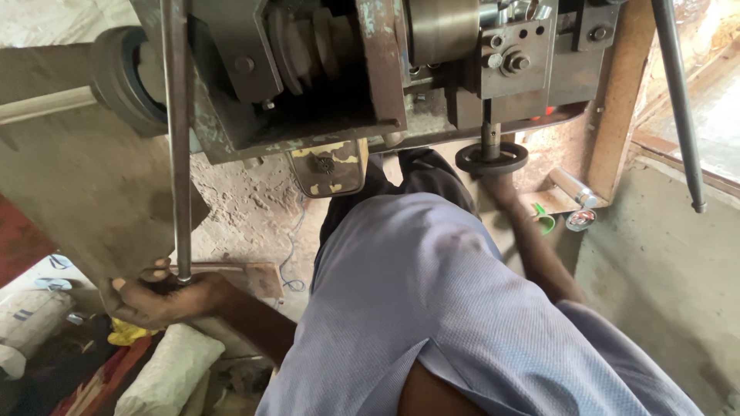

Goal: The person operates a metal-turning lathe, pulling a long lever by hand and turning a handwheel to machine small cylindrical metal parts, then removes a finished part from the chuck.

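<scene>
The floor (254, 208) is rough, dusty concrete, and a white sack (171, 370) lies low on the left. A big, worn metal machine (347, 69) fills the top of the room. The left hand (154, 296) is wrapped tight around the bottom end of a long, thin steel rod (179, 139), which stands straight up beside the machine. Farther right, the right hand (501, 185) reaches up to a small dark handwheel (492, 159) under the machine. I cannot tell how its grip sits.

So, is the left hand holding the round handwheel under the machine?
No, the left hand grips the lower end of the long metal rod, while the right hand reaches the handwheel.
</scene>
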